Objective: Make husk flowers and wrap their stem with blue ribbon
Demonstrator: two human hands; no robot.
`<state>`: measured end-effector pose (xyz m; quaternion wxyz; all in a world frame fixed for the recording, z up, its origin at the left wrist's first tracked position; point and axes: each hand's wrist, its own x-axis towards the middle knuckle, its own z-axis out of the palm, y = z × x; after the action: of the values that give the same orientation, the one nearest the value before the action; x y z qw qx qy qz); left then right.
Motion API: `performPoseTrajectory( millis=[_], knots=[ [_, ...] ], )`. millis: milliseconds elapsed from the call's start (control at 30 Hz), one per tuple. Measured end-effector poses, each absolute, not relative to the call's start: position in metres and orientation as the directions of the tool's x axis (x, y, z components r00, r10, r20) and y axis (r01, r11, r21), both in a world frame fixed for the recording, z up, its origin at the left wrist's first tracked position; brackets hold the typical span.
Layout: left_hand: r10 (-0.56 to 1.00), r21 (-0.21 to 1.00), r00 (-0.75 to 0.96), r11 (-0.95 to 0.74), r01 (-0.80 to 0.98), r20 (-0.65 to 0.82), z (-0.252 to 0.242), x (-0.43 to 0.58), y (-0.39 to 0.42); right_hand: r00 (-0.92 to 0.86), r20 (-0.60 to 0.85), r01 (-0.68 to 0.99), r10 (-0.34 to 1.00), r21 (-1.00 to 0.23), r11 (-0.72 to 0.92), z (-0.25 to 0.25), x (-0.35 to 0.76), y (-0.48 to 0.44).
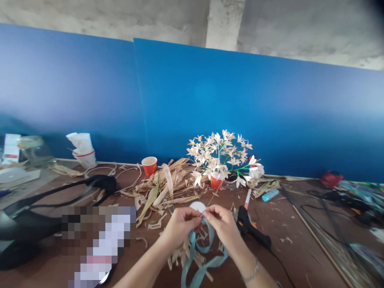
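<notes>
Both my hands meet low in the middle of the head view, fingertips almost touching. My left hand [186,220] pinches one part of a light blue ribbon [207,240], and my right hand [220,219] pinches it just beside. Loops of the ribbon hang below the fingers toward the table's front. A thin stem seems to rise from the fingertips, but its lower end is hidden. Behind the fingers lies a white round thing [198,206], partly covered. A black glue gun [252,230] rests just right of my right hand.
White flowers [220,154] stand in a red paper cup [216,182] at the back. Dried husks [168,182] pile left of them, near another red cup [150,166]. A light blue lighter-like object [270,195] lies right. A black bag-like item [27,228] occupies the left.
</notes>
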<state>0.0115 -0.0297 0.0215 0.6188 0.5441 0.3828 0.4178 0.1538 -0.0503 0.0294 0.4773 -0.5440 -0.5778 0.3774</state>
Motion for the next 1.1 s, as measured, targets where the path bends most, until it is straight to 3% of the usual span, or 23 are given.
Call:
performPoseTrajectory(
  millis=[167, 467, 700, 833, 967, 1033, 1100],
  knots=[
    [0.967, 0.999, 0.253, -0.016, -0.037, 0.025, 0.02, 0.01, -0.027, 0.031, 0.219, 0.35, 0.975, -0.916, 0.194, 0.033, 0.152, -0.048],
    [0.893, 0.912, 0.408, 0.315, -0.261, -0.192, 0.027, 0.003, -0.028, 0.014, 0.192, 0.316, 0.981, -0.932, 0.178, 0.031, 0.154, -0.039],
    [0.975, 0.969, 0.211, 0.117, -0.218, -0.07, 0.019, 0.007, -0.023, 0.039, 0.112, 0.26, 0.993, -0.961, 0.098, 0.03, 0.148, -0.037],
    [0.977, 0.985, 0.212, 0.057, -0.163, -0.022, 0.021, 0.007, -0.023, 0.02, 0.081, 0.248, 0.997, -0.966, 0.073, 0.027, 0.148, -0.037],
    [0.973, 0.982, 0.222, 0.101, -0.16, -0.064, 0.022, 0.006, -0.023, -0.031, 0.169, 0.428, 0.985, -0.888, 0.166, 0.027, 0.163, -0.045],
    [0.974, 0.98, 0.214, 0.11, -0.164, -0.073, 0.021, 0.005, -0.023, -0.001, 0.268, 0.592, 0.963, -0.776, 0.217, 0.027, 0.181, -0.053],
    [0.973, 0.978, 0.218, 0.11, -0.175, -0.07, 0.021, 0.005, -0.024, 0.061, 0.357, 0.8, 0.932, -0.576, 0.168, 0.024, 0.204, -0.063]
  ],
)
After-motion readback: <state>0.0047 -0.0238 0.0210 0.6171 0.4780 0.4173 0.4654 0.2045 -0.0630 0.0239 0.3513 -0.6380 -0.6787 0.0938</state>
